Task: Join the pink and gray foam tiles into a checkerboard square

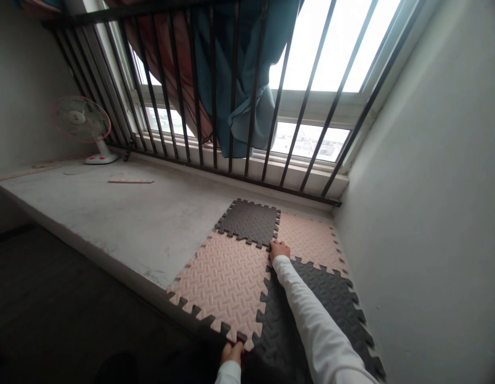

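Observation:
Four interlocking foam tiles lie on a raised concrete platform (123,213). A pink tile (223,282) is near left, a dark tile (249,221) far left, a pink tile (309,240) far right, and a dark tile (331,304) near right. My right hand (279,249), in a white sleeve, presses with curled fingers on the point where the tiles meet. My left hand (232,353) grips the near corner of the near pink tile at the platform's edge.
A small fan (82,124) stands on the platform at far left, with a thin wooden strip (130,182) lying near it. Black window bars (231,101) with blue and red cloths hung on them run along the back. A white wall (423,213) closes the right side.

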Demonstrator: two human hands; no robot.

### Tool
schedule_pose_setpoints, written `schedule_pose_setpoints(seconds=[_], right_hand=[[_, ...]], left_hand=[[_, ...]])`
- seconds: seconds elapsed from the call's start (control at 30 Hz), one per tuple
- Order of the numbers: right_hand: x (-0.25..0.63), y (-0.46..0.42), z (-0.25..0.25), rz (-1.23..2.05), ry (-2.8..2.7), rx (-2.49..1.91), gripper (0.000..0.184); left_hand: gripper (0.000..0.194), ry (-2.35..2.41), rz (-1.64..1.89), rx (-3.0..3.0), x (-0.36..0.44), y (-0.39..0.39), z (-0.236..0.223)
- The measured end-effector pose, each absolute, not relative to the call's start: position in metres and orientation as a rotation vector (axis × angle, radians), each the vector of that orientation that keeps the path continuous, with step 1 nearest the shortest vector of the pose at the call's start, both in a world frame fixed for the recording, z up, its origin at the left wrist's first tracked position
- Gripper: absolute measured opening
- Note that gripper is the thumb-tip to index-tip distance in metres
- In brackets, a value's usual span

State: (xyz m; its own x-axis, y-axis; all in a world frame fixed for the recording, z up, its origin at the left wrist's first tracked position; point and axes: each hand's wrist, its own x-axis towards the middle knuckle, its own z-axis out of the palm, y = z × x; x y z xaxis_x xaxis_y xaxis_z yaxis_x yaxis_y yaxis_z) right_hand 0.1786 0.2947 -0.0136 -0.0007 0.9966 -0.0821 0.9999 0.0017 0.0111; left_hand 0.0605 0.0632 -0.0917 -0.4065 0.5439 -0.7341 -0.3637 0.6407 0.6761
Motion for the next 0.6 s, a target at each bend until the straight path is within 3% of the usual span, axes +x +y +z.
schedule_pose_setpoints(seconds=[0.33, 0.6], right_hand=[[0.180, 0.270, -0.039, -0.151, 2.223, 2.138, 0.052], [0.186, 0.284, -0.025, -0.180, 2.264, 1.978, 0.057]], left_hand=[[0.007, 1.744, 0.856, 0.217, 0.056, 0.063, -0.098], [0.006, 1.750, 0.879, 0.163, 0.057, 0.068, -0.098]])
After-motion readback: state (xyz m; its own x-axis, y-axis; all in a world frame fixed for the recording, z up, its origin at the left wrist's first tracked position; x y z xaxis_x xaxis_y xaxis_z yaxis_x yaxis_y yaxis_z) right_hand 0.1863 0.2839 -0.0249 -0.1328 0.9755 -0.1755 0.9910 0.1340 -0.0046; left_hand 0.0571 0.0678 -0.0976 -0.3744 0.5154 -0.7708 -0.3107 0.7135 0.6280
